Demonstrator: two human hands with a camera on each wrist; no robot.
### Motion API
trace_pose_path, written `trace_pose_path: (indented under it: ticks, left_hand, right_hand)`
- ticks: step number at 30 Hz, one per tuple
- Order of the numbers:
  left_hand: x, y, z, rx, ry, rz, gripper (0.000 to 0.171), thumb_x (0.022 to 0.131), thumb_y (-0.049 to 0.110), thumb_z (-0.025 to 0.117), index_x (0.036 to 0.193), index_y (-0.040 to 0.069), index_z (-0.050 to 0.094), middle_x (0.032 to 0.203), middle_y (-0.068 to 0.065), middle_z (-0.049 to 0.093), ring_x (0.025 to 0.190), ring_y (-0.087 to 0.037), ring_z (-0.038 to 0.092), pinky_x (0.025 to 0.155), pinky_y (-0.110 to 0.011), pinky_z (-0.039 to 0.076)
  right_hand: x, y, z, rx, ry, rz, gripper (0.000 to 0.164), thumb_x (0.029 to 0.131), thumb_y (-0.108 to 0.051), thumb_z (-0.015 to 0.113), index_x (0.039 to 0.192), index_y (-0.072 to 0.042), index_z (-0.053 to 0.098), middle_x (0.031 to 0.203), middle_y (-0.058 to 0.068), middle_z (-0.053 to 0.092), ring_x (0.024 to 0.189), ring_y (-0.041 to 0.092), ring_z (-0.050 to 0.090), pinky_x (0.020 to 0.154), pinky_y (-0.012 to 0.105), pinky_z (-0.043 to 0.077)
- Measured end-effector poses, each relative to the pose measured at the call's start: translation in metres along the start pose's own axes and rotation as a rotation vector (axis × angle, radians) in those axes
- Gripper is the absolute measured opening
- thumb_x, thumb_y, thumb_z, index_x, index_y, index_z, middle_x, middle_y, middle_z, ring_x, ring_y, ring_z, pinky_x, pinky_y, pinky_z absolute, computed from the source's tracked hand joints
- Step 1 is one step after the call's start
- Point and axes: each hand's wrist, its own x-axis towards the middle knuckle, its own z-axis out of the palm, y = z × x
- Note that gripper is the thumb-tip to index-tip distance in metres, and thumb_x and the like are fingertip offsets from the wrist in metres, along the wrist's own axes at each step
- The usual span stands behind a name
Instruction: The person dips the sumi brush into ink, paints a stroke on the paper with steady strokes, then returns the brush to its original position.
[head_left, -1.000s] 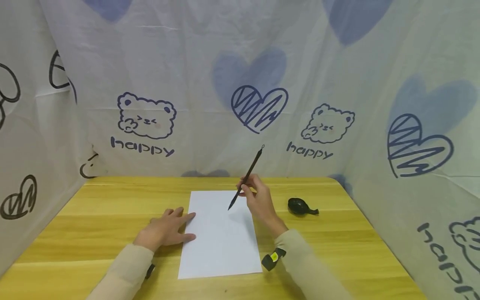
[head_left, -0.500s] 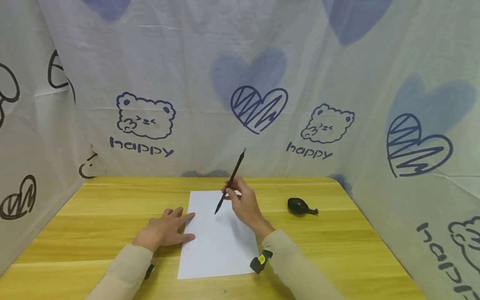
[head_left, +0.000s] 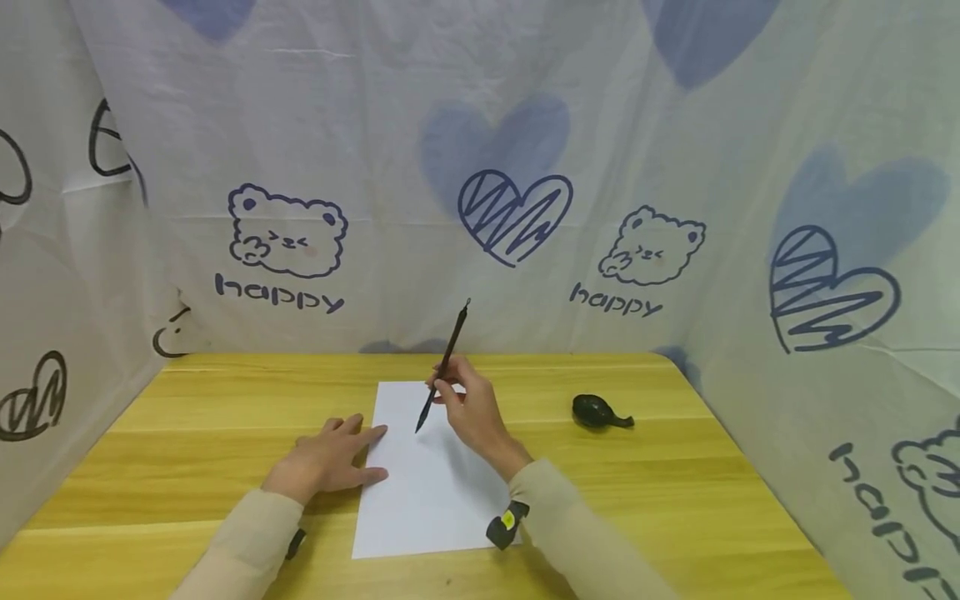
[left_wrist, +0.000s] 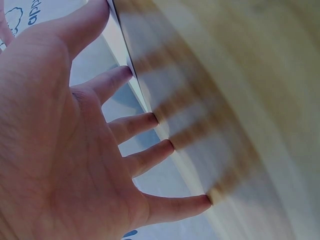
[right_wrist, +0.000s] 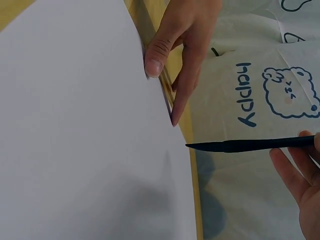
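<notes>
Fingers (head_left: 372,436) of the left hand (head_left: 322,462) are lying spread and loose, gripping nothing, with thumb and index finger reaching onto the left edge of the paper (head_left: 420,508). The white sheet is lying flat on the table (head_left: 637,483). Over its upper part a dark brush (head_left: 453,340) is slanting tip down, pinched by the right hand (head_left: 474,412). Farther right, a black, narrow-necked object (head_left: 594,412) is resting. The person is apparently positioning the brush for a stroke; the next move would be calling for a gentle lowering of the tip while the left hand is steadying the sheet. The left wrist view is showing the raised palm, hidden from the head view; the right wrist view is showing the tip seemingly clear of the paper, which the head view is leaving uncertain.
</notes>
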Motion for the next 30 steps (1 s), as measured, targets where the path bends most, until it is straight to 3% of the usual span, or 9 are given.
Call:
trace_pose_path:
  ticks: [8, 17, 30]
  left_hand:
    - [-0.002, -0.001, 0.000, 0.004, 0.034, 0.023, 0.078, 0.092, 0.062, 0.066, 0.155, 0.019, 0.049, 0.162, -0.028, 0.037, 0.144, -0.055, 0.037, 0.097, -0.086, 0.037]
    - [-0.002, 0.000, 0.000, 0.002, 0.038, 0.027, 0.078, 0.092, 0.063, 0.065, 0.155, 0.019, 0.049, 0.162, -0.028, 0.037, 0.144, -0.056, 0.037, 0.096, -0.087, 0.036]
    - [-0.003, 0.003, -0.001, 0.000, 0.032, 0.026, 0.078, 0.092, 0.061, 0.066, 0.155, 0.018, 0.048, 0.162, -0.028, 0.037, 0.144, -0.055, 0.037, 0.097, -0.086, 0.037]
  right_hand:
    - [0.000, 0.003, 0.008, -0.027, 0.009, 0.021, 0.015, 0.098, 0.009, 0.059, 0.113, 0.005, 0.061, 0.102, 0.025, 0.071, 0.097, 0.040, 0.072, 0.079, 0.045, 0.065]
    - [-0.001, 0.002, 0.015, -0.027, 0.004, 0.011, 0.016, 0.098, 0.011, 0.059, 0.113, 0.010, 0.060, 0.103, 0.032, 0.070, 0.098, 0.047, 0.071, 0.079, 0.048, 0.064]
    - [-0.006, 0.006, 0.014, -0.123, -0.052, 0.036, 0.011, 0.100, 0.001, 0.063, 0.111, 0.000, 0.062, 0.103, 0.019, 0.073, 0.098, 0.031, 0.074, 0.078, 0.030, 0.065]
